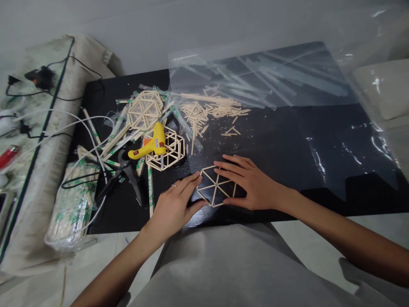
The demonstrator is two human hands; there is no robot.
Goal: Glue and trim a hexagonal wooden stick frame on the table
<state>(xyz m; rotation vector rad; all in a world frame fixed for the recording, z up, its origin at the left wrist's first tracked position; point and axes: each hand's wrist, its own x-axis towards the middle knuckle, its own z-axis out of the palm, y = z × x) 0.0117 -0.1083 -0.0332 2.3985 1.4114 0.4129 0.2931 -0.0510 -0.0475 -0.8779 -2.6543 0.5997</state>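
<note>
A flat hexagonal frame of thin wooden sticks (216,185), with spokes meeting at its centre, lies on the black table. My left hand (177,198) touches its left edge, fingertips at the upper left corner and thumb near the lower left side. Over its right side rests my right hand (251,181), fingers spread across the sticks, hiding part of that edge. A yellow glue gun (156,143) lies to the left on more stick frames (174,149). Another hexagonal frame (144,111) sits behind it.
Loose short sticks (204,111) are scattered at the back middle. Clear plastic sheeting (271,76) covers the table's back right. At the left are black cutters (128,170), a bag of wrapped chopsticks (72,204), a white cable and a sofa arm (51,140).
</note>
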